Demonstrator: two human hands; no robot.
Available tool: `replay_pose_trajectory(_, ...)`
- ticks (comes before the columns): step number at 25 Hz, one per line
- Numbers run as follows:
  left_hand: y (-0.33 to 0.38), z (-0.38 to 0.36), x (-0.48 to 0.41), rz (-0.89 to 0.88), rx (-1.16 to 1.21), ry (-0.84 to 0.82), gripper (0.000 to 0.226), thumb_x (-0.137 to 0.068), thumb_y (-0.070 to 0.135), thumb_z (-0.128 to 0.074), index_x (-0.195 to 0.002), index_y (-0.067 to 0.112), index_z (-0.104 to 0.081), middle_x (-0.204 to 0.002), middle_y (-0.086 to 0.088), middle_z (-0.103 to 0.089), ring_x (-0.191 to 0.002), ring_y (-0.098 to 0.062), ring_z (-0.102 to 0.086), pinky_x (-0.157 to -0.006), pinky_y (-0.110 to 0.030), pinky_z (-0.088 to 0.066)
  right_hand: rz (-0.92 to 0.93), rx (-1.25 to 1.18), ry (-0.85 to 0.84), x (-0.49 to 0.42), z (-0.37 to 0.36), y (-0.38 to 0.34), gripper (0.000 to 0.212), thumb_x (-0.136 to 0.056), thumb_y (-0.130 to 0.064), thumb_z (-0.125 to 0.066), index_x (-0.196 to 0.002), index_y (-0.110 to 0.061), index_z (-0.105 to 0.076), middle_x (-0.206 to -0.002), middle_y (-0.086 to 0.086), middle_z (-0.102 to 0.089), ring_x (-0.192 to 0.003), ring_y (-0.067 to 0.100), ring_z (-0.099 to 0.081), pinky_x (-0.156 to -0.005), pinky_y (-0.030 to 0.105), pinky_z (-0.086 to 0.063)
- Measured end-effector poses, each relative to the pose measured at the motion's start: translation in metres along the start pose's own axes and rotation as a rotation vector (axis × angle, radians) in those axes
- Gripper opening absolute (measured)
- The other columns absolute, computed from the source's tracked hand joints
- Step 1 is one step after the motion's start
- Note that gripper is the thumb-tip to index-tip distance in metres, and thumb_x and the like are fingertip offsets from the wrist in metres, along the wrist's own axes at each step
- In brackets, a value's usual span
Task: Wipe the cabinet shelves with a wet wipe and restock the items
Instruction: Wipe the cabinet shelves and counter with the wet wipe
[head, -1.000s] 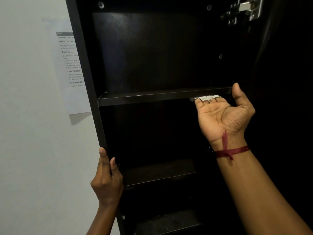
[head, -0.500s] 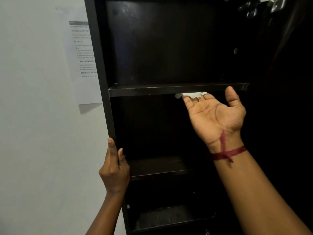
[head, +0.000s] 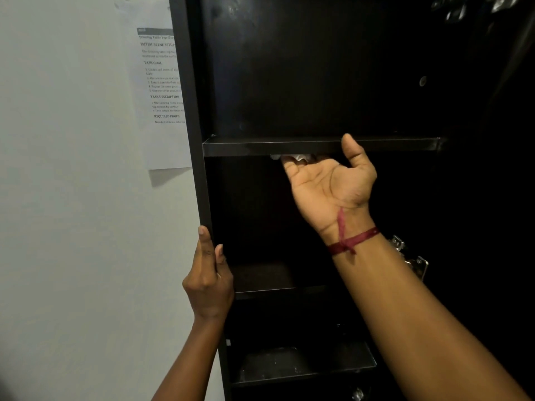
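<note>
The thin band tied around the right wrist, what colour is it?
Dark red; the thin tied band shows clearly in the head view.

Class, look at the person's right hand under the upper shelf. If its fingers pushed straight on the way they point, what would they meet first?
Probably the cabinet's dark back panel. The right hand presses a wipe against the underside of the shelf, fingers pointing inward; nothing shows between, though depth is unclear.
</note>
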State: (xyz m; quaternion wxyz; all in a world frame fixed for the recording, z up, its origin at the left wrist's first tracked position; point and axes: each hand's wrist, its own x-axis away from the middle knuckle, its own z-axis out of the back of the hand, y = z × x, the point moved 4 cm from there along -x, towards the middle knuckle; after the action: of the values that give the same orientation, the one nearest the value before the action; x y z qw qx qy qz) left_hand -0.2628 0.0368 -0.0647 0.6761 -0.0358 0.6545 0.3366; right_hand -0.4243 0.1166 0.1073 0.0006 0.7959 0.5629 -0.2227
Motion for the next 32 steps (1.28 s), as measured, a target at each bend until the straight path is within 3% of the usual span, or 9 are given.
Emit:
replay_pose_trajectory(3,0.001,0.001,0.0,0.011,0.003,-0.002,0.048,-0.104,0.035,-0.036,-0.148,0.018,-0.024,-0.115,-0.023,-0.067,-0.055,-0.002,-0.04,-0.058,-0.003,-0.022,-0.032,0.042,0.034,0.02,-0.002,0.001,0.083,-0.086,-0.031,-0.049,-0.151,0.0,-0.008,-0.155,0.027,-0.017,-0.145,0.039,-0.015,-0.118,0.05,-0.014)
replay_pose_trajectory(7,0.0,0.001,0.0,0.039,0.009,-0.02,0.049,-0.104,0.036,-0.035,-0.148,0.019,-0.021,-0.113,-0.021,-0.069,-0.055,-0.001,-0.04,-0.059,-0.002,-0.022,0.055,0.013,0.017,0.028,0.002,-0.011,0.083,-0.087,-0.034,-0.048,-0.15,0.002,-0.008,-0.155,0.028,-0.016,-0.144,0.041,-0.016,-0.118,0.052,-0.014)
replay_pose_trajectory(9,0.001,0.002,0.0,0.05,0.021,-0.018,0.05,-0.104,0.037,-0.036,-0.149,0.022,-0.018,-0.113,-0.02,-0.069,-0.055,0.0,-0.04,-0.058,-0.001,-0.024,0.098,-0.016,0.004,0.015,-0.001,-0.011,0.077,-0.087,-0.034,-0.049,-0.15,-0.002,-0.017,-0.153,0.027,-0.025,-0.142,0.041,-0.025,-0.117,0.053,-0.018)
replay_pose_trajectory(12,0.002,0.003,0.001,0.067,0.043,-0.02,0.052,-0.103,0.038,-0.036,-0.15,0.026,-0.016,-0.116,-0.018,-0.068,-0.056,0.002,-0.041,-0.058,-0.001,-0.027,0.133,0.003,0.037,-0.004,-0.007,-0.001,0.057,-0.082,-0.03,-0.055,-0.133,-0.004,-0.048,-0.137,0.021,-0.052,-0.124,0.035,-0.052,-0.109,0.051,-0.035)
replay_pose_trajectory(15,0.003,0.003,0.001,0.077,0.033,-0.028,0.052,-0.103,0.04,-0.034,-0.15,0.026,-0.015,-0.114,-0.018,-0.069,-0.056,0.003,-0.039,-0.058,-0.001,-0.025,0.077,0.009,0.028,-0.01,-0.012,0.016,0.053,-0.081,-0.025,-0.059,-0.13,-0.005,-0.054,-0.131,0.019,-0.058,-0.12,0.035,-0.056,-0.105,0.05,-0.04)
replay_pose_trajectory(20,0.005,0.005,0.001,0.078,0.018,-0.057,0.052,-0.104,0.041,-0.032,-0.149,0.023,-0.014,-0.12,-0.018,-0.066,-0.056,0.002,-0.042,-0.058,0.001,-0.026,-0.113,0.016,-0.056,0.008,-0.012,0.033,0.074,-0.084,-0.025,-0.059,-0.146,-0.002,-0.027,-0.147,0.028,-0.035,-0.135,0.043,-0.038,-0.114,0.054,-0.027)
replay_pose_trajectory(24,0.003,0.007,0.003,0.11,0.04,-0.058,0.054,-0.103,0.042,-0.032,-0.151,0.028,-0.012,-0.125,-0.015,-0.064,-0.055,0.009,-0.04,-0.054,0.004,-0.031,0.007,0.086,0.017,0.024,-0.003,0.016,0.081,-0.081,-0.026,-0.056,-0.147,0.004,-0.021,-0.15,0.027,-0.03,-0.139,0.038,-0.032,-0.116,0.051,-0.025)
replay_pose_trajectory(27,0.006,0.011,0.002,0.115,0.04,-0.055,0.057,-0.102,0.038,-0.038,-0.151,0.028,-0.012,-0.137,-0.011,-0.056,-0.078,0.008,-0.055,-0.068,0.008,-0.037,0.072,0.058,0.012,0.013,-0.007,0.02,0.078,-0.083,-0.025,-0.057,-0.149,-0.003,-0.023,-0.153,0.022,-0.027,-0.141,0.037,-0.03,-0.116,0.051,-0.025)
replay_pose_trajectory(32,0.01,0.015,0.0,0.081,0.07,-0.072,0.055,-0.103,0.039,-0.036,-0.151,0.028,-0.013,-0.142,-0.007,-0.049,-0.106,-0.023,-0.066,-0.092,-0.007,-0.037,-0.018,0.108,0.037,-0.01,-0.022,0.064,0.049,-0.083,-0.017,-0.06,-0.129,-0.003,-0.05,-0.132,0.021,-0.057,-0.121,0.036,-0.057,-0.107,0.049,-0.041)
